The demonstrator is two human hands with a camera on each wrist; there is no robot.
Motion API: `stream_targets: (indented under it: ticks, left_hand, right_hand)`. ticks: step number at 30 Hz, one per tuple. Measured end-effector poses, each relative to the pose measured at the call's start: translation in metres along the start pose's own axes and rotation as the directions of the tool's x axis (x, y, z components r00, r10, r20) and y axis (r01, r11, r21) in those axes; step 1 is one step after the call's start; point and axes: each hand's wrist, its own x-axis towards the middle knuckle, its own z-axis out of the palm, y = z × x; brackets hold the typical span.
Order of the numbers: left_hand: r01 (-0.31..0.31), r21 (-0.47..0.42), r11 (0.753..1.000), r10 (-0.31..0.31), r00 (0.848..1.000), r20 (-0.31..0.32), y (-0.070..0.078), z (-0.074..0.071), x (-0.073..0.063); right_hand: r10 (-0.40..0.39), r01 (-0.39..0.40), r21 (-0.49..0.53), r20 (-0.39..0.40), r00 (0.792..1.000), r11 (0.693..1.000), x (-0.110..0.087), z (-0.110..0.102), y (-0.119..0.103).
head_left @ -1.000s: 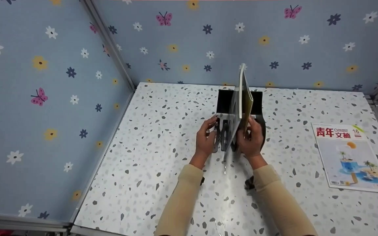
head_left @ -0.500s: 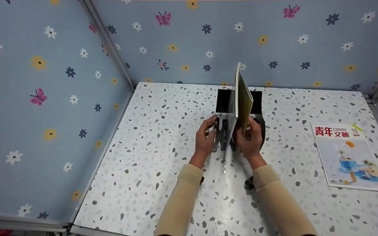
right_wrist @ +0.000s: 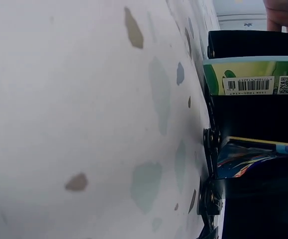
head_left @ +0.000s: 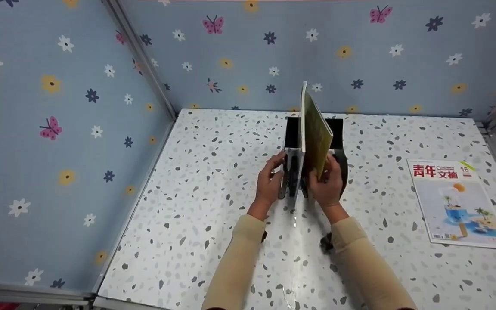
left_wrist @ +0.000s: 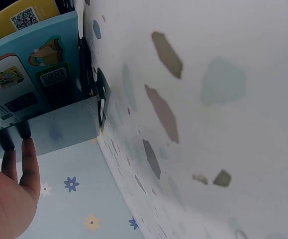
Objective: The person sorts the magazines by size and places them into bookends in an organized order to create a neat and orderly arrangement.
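In the head view a black bookend stand (head_left: pixel 291 133) holds two upright magazines. The left one, with a pale edge (head_left: pixel 302 116), stands nearly upright; the yellow-green magazine (head_left: pixel 318 142) slants to its right. My left hand (head_left: pixel 268 181) rests against the stand's left side panel, its fingers fairly straight along the outer face of that panel (left_wrist: pixel 64 127). My right hand (head_left: pixel 328 185) pinches the near lower part of the yellow-green magazine between thumb and fingers. A light-blue back cover (left_wrist: pixel 29 74) fills the left wrist view. Dark panels and a barcoded cover (right_wrist: pixel 253 84) show in the right wrist view.
Another magazine (head_left: pixel 459 206) lies flat on the right of the speckled white table (head_left: pixel 179 241). Flowered blue partitions (head_left: pixel 230 47) rise at the back and left. Black wrist straps show near both cuffs.
The pale-edged magazine has swung left and stands more upright, and the gap between the two magazines has widened. My right hand has edged slightly left; my left hand has stayed at the panel.
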Motion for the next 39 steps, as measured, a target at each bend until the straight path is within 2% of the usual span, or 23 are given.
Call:
stream_targets:
  ticks: [4, 6, 8, 11, 14, 16, 19, 23, 33, 39]
  left_hand:
    - [-0.032, -0.028, 0.999, 0.033, 0.999, 0.043, -0.003, -0.003, 0.000]
    - [-0.012, -0.073, 0.997, 0.016, 0.998, 0.061, -0.005, -0.004, -0.001]
    - [0.037, -0.134, 0.990, -0.027, 0.997, 0.077, -0.008, -0.006, -0.003]
    - [0.158, -0.217, 0.963, -0.141, 0.986, 0.091, -0.011, -0.008, -0.007]
    - [0.266, -0.233, 0.935, -0.249, 0.963, 0.099, -0.012, -0.011, -0.009]
    - [0.303, -0.211, 0.929, -0.283, 0.952, 0.120, -0.011, -0.013, -0.011]
    - [0.290, -0.140, 0.947, -0.267, 0.950, 0.164, -0.009, -0.015, -0.012]
    - [0.231, -0.080, 0.970, -0.214, 0.961, 0.176, -0.008, -0.018, -0.013]
    - [0.157, -0.055, 0.986, -0.147, 0.977, 0.152, -0.009, -0.022, -0.020]
    - [0.150, -0.044, 0.988, -0.142, 0.980, 0.141, -0.010, -0.023, -0.022]
  right_hand:
    - [0.011, -0.011, 0.000, 0.004, 1.000, 1.000, 0.000, 0.000, -0.002]
    - [0.013, -0.013, -0.002, 0.001, 1.000, 1.000, 0.000, 0.000, -0.003]
    - [0.014, -0.014, -0.003, -0.008, 1.000, 1.000, 0.000, 0.000, -0.004]
    - [0.012, -0.012, -0.015, -0.019, 1.000, 1.000, -0.001, -0.001, -0.004]
    - [0.016, -0.016, -0.021, -0.023, 1.000, 1.000, -0.001, -0.002, -0.004]
    - [0.023, -0.024, -0.023, -0.022, 0.999, 0.999, -0.002, -0.002, -0.004]
    - [0.041, -0.042, -0.022, -0.023, 0.999, 0.999, -0.003, -0.003, -0.004]
    - [0.057, -0.057, -0.019, -0.008, 0.998, 0.998, -0.004, -0.003, -0.006]
    - [0.056, -0.055, -0.035, 0.028, 0.998, 0.998, -0.006, -0.004, -0.017]
    - [0.084, -0.085, 0.000, 0.064, 0.994, 0.996, -0.008, -0.004, -0.024]
